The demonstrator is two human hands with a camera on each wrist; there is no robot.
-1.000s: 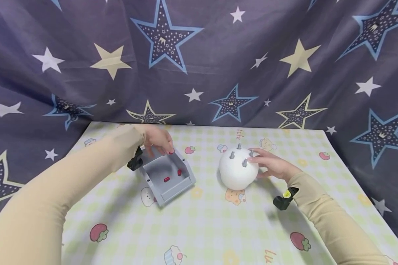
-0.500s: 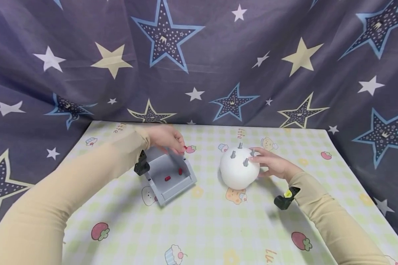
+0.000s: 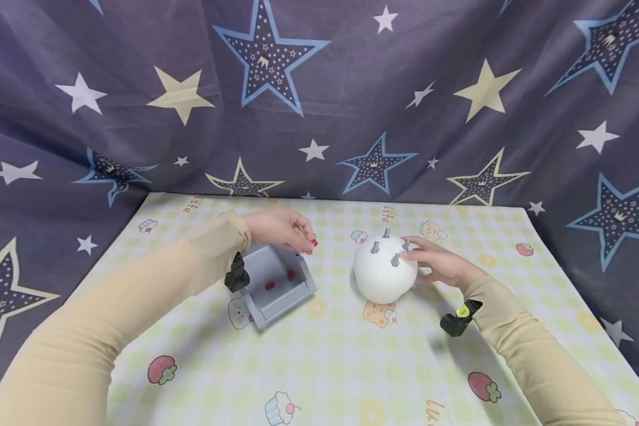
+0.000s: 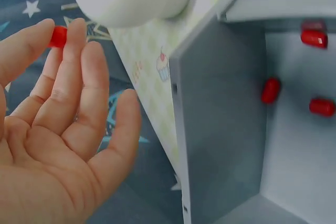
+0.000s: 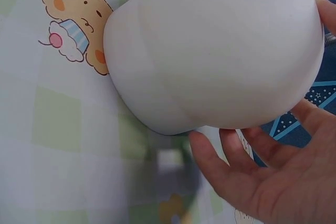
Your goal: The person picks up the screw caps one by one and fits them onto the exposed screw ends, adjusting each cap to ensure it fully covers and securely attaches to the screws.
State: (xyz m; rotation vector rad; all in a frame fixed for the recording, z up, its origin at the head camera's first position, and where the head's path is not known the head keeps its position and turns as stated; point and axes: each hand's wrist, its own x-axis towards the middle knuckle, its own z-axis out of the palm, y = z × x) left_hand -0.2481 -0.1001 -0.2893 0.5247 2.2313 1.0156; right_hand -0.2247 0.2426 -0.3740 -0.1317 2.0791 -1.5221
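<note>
Between thumb and index fingertip, my left hand [image 3: 282, 229] pinches a small red capsule-shaped piece [image 4: 59, 36]; the other fingers are spread. It is above the far right corner of a grey open box [image 3: 284, 306]. Several more red pieces [image 4: 271, 90] lie on the box floor. To the right stands a white rounded body [image 3: 383, 275] with grey pegs [image 3: 396, 260] sticking up from its top. My right hand [image 3: 439, 263] holds its right side, thumb near the pegs, fingers curved under the bulge in the right wrist view.
A checked cloth with printed cupcakes and strawberries covers the table [image 3: 319, 367]. Behind it hangs a dark curtain [image 3: 319, 118] with stars. Each wrist wears a black camera [image 3: 460, 318].
My left hand has risen from the box's far side and moved right with the red piece, toward the white body. My right hand stays at the white body.
</note>
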